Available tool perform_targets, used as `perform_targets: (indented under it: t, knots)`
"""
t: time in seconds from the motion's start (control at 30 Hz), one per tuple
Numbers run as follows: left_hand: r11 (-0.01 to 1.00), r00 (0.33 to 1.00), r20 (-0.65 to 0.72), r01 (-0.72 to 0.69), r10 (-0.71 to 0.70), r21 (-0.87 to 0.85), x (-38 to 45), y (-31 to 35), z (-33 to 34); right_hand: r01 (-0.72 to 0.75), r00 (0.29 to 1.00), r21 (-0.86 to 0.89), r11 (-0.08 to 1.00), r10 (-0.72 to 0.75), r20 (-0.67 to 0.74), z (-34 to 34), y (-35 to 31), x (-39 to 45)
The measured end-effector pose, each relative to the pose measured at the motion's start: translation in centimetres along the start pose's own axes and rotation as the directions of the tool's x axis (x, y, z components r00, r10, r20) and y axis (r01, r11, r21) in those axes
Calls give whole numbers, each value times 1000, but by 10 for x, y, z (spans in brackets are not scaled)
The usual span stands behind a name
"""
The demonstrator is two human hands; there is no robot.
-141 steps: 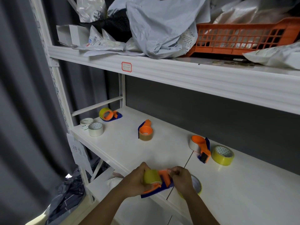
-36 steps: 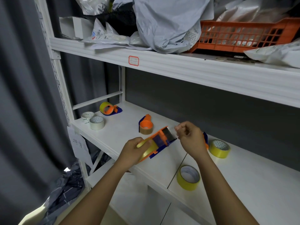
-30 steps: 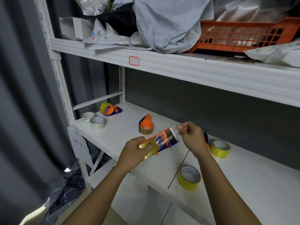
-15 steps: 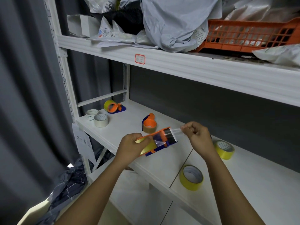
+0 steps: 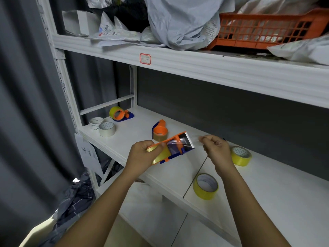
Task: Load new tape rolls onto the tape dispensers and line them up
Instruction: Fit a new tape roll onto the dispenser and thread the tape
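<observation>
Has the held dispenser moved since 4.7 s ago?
Yes. The dispenser went from low over the shelf's front edge up and back, now beside the brown-roll dispenser.

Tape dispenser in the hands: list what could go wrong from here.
1. The right hand pinches clear tape stretched from the tape dispenser; it could fold and stick to itself.
2. The serrated blade sits near the fingers, risking a nick.
3. The left hand holds everything above the shelf; a slip drops it.
</observation>
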State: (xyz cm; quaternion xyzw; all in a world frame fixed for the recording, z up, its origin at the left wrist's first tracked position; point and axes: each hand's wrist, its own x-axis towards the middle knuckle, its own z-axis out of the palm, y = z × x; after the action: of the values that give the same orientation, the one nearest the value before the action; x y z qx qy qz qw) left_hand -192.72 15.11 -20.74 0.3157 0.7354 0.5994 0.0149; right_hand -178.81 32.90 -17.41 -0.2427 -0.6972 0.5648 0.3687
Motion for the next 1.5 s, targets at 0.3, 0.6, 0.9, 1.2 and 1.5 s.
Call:
perform_targets:
  t: [0.3, 0.6, 0.9, 1.2, 1.5]
  knots:
    - [1000, 1000, 6, -18, 18, 10, -5, 7, -6, 140, 985, -122, 983, -127, 114, 1, -20, 16]
    - [998, 998, -14, 56, -56, -40, -3, 15, -11, -16, 981, -40, 999, 24, 194, 6, -21, 3]
    - [987, 961, 243, 108, -135, 119, -3, 9, -17, -88, 958, -24, 996, 91, 271, 6, -35, 5]
    - [987, 962, 225, 150, -157, 47, -8, -1, -9, -168, 943, 14, 986, 157, 293, 7, -35, 4]
    - [922, 945, 64, 326, -320, -208, -6, 8, -10, -224, 924, 191, 956, 146, 355, 9, -35, -5]
